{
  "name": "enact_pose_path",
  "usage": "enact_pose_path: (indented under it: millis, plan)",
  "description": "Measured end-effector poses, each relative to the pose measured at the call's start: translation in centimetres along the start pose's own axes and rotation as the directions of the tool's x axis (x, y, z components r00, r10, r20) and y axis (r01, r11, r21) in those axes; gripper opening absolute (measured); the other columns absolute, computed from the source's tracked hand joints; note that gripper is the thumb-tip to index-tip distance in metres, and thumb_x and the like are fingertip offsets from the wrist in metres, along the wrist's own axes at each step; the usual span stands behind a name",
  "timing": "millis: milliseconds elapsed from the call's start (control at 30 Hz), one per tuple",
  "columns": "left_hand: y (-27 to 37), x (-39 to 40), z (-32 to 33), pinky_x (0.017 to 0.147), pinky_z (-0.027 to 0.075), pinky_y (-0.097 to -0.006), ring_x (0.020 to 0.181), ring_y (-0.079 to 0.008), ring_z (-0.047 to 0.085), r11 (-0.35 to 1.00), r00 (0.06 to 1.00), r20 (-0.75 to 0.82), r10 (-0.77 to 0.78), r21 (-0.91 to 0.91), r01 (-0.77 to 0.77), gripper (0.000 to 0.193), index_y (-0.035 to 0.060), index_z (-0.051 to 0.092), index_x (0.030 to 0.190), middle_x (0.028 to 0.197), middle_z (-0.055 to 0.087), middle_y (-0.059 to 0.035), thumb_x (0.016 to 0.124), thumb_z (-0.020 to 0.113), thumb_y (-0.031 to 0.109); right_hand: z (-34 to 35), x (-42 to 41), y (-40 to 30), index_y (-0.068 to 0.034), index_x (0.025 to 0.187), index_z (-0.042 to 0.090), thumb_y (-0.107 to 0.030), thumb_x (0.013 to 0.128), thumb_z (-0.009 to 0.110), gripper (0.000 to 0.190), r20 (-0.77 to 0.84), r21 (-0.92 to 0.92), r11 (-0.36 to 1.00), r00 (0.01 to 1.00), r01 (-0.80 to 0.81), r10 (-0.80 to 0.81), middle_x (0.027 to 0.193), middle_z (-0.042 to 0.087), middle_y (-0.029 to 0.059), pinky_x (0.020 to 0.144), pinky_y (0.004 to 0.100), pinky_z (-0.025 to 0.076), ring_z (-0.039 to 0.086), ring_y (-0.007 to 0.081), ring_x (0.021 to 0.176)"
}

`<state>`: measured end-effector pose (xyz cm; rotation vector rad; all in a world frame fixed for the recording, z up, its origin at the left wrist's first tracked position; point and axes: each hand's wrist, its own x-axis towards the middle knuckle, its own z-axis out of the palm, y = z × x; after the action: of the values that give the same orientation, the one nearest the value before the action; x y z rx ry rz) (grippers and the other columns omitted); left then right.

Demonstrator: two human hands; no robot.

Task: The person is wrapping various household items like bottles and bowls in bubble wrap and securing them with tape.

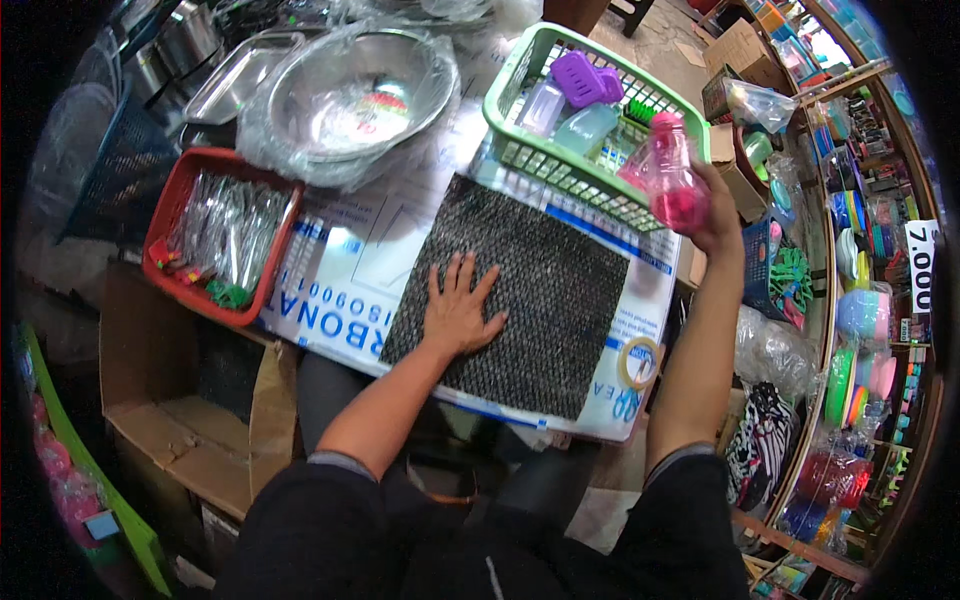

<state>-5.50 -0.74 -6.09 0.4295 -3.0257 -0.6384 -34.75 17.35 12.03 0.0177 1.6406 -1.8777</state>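
Observation:
My left hand (463, 309) lies flat with spread fingers on a dark woven mat (547, 300). At the right, my right hand (716, 210) grips a pink translucent plastic bottle (671, 176) over the near right corner of a light green plastic basket (577, 176). The palm side of that hand is hidden behind the bottle. Inside the basket are purple plastic soap dishes (581, 81), a pale translucent bottle (589, 127), a clear container (541, 109) and a green bristled item (641, 111). A pink item beside the held bottle is partly hidden.
A roll of tape (639, 362) lies right of the mat on the printed sheet (330, 255) covering the table. Left stand a red basket (274, 277) of plastic-wrapped cutlery and a wrapped steel basin (352, 105). A cardboard box (187, 427) is lower left; stocked shelves (862, 300) line the right.

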Motion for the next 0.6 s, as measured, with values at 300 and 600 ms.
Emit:
enact_pose_path:
  millis: [300, 600]
  plan:
    - [-6.9, -2.7, -4.5, 0.087, 0.044, -0.0349, 0.100, -0.0289, 0.058, 0.516, 0.815, -0.171, -0.553, -0.839, 0.174, 0.044, -0.0013, 0.055, 0.117, 0.110, 0.059, -0.0187, 0.084, 0.061, 0.027, 15.3, -16.0, 19.3, 0.000, 0.132, 0.027, -0.021, 0.072, 0.075, 0.080, -0.062, -0.119, 0.993, 0.998, -0.026, 0.019, 0.105, 0.056, 0.0157, 0.072, 0.0298, 0.052, 0.061, 0.0203, 0.086]
    - [-9.9, -4.3, -4.5, 0.088, 0.044, -0.0314, 0.102, -0.0264, 0.058, 0.312, 0.910, 0.133, -0.394, -0.911, 0.269, 0.068, -0.0098, 0.051, 0.119, 0.111, 0.060, -0.0228, 0.080, 0.063, 0.045, 20.8, -11.3, 25.7, 0.010, 0.129, 0.029, -0.032, 0.067, 0.078, 0.090, -0.064, -0.587, 0.804, 0.985, 0.095, -0.163, 0.113, 0.054, 0.0230, 0.086, 0.0335, 0.046, 0.057, 0.0272, 0.100]
